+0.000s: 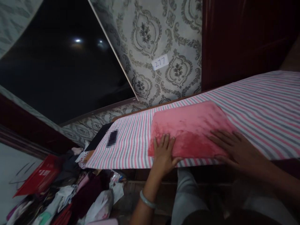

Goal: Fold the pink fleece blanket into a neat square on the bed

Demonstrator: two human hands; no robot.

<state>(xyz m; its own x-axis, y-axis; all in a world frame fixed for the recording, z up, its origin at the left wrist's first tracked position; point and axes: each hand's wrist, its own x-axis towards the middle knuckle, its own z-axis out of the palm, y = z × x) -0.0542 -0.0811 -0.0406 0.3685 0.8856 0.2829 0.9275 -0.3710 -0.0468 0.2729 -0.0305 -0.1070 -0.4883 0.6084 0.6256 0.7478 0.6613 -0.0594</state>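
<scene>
A folded pink plush cloth (187, 122) lies flat on a striped bed sheet (132, 137) in the middle of the head view. Its near half looks darker, with patches where the pile is brushed another way. My left hand (163, 156) rests on the near left corner of the cloth, fingers spread. On the near right part of it lies my right hand (234, 148), flat with the fingers stretched out. Neither hand grips anything. A bracelet circles my left wrist.
A blurred dark object (112, 138) sits on the sheet at the left. A large black screen (70, 62) and a "277" label (160, 62) are on the patterned wall. Clothes, plastic bags and a red bag (39, 176) are heaped at the lower left.
</scene>
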